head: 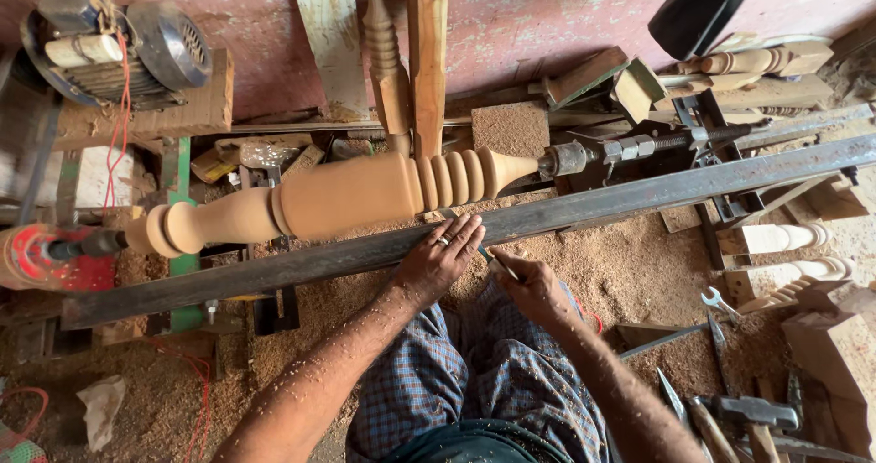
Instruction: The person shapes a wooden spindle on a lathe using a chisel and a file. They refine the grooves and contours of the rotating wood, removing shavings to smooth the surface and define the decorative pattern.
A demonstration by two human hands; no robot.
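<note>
Both hands steadied a chisel (497, 264) on the steel rail (639, 194): left hand (443, 258) flat, right hand (534, 290) clamped (bracing near the turned spindle (338, 198) seemed wise).

The turned wooden spindle (338, 194) on the lathe is a pale peach-tan, smooth and even, with lighter rings at its beaded end. The long steel rail (639, 194) in front of it is dark grey with rusty brown streaks. Sawdust (630, 267) beneath is light sandy brown. The left hand (438, 260) wears a silver ring, and both forearms are speckled with pale shavings. The garment over the knees (484, 372) is a blue-grey check of fine dark and white lines. At the rail's left end the drive wheel (41, 258) is red. The wall (547, 7) behind is faded pink-red, blotched with white. The motor (119, 48) is grey, with a red wire.
</note>
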